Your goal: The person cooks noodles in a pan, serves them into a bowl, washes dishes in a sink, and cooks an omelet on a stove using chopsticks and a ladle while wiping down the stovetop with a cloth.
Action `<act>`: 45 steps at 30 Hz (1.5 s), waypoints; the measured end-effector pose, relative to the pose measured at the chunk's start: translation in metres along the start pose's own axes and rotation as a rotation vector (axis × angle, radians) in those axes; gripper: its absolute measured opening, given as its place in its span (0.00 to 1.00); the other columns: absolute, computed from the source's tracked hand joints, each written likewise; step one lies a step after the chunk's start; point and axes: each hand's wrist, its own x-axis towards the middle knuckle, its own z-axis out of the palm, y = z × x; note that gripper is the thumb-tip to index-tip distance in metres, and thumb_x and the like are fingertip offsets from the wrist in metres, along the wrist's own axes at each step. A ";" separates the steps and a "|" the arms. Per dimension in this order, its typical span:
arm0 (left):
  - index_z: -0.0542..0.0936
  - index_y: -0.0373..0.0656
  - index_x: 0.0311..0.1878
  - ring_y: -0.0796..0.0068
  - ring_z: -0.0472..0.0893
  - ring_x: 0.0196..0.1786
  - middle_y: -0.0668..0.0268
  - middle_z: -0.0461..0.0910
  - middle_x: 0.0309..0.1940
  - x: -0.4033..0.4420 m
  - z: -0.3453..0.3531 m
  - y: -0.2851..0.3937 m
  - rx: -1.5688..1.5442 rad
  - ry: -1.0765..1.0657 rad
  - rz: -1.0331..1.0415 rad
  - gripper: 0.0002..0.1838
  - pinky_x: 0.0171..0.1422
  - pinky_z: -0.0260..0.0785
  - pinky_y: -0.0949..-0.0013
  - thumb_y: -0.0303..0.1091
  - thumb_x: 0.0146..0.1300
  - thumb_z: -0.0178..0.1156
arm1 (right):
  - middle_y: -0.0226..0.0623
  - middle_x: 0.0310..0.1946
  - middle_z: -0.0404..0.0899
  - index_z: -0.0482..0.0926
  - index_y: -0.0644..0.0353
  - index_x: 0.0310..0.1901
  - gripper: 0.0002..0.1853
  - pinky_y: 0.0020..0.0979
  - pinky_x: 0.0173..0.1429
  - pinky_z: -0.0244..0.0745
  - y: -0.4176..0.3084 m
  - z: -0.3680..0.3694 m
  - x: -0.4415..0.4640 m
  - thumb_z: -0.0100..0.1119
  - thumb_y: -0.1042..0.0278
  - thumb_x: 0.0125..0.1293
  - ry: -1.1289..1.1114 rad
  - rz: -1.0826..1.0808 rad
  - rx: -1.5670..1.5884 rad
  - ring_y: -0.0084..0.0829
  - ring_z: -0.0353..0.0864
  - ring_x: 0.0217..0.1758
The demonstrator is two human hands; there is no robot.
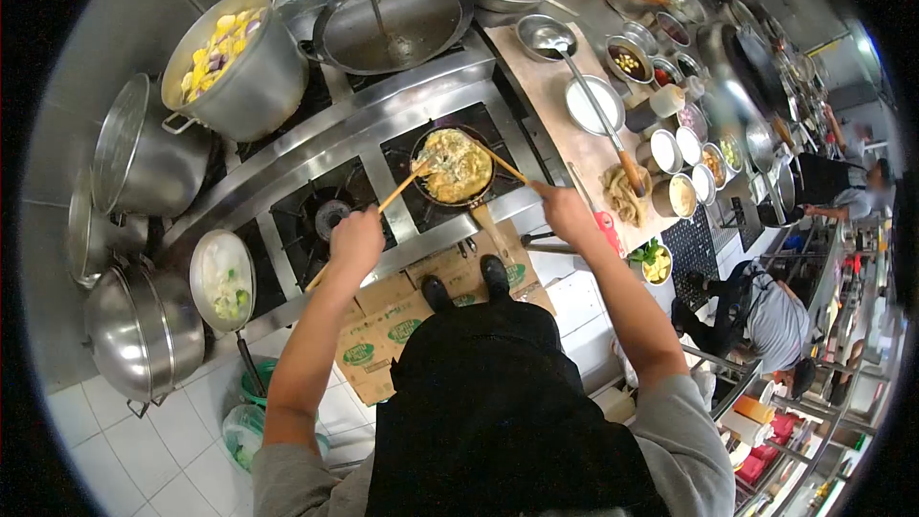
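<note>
Room over burner (333, 217) beside pan (455, 202); pot (244, 91) stands beyond.

Before you, a round dark pan (418, 140) sits on a burner (392, 150), its handle (486, 222) towards you. Yellow, egg-like food (450, 168) with browned patches covers its base. Your left wooden stick (398, 192) and right wooden stick (505, 165) slant inward to the food.

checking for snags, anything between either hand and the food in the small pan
Nothing visible blocks the left hand or right hand; only their wooden sticks cross the gap to the food in the pan.
</note>
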 end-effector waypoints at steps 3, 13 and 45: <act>0.82 0.36 0.48 0.44 0.86 0.39 0.45 0.85 0.33 0.029 0.031 -0.007 0.042 0.014 -0.005 0.11 0.44 0.80 0.47 0.30 0.68 0.55 | 0.57 0.31 0.83 0.80 0.58 0.61 0.23 0.51 0.40 0.79 -0.009 0.033 0.007 0.51 0.73 0.64 -0.065 0.002 -0.014 0.54 0.85 0.36; 0.82 0.36 0.40 0.40 0.85 0.39 0.43 0.84 0.32 -0.004 0.031 0.015 -0.112 -0.027 0.076 0.11 0.44 0.78 0.42 0.32 0.67 0.53 | 0.56 0.34 0.84 0.83 0.48 0.60 0.23 0.50 0.48 0.81 0.027 -0.062 -0.021 0.52 0.73 0.63 -0.186 -0.032 -0.129 0.55 0.85 0.40; 0.85 0.36 0.36 0.43 0.86 0.43 0.44 0.85 0.35 -0.034 -0.056 -0.012 -0.012 -0.160 -0.076 0.10 0.49 0.78 0.46 0.29 0.63 0.56 | 0.55 0.34 0.85 0.84 0.49 0.57 0.23 0.50 0.49 0.81 -0.026 -0.049 0.001 0.50 0.74 0.62 -0.292 -0.242 -0.047 0.53 0.85 0.40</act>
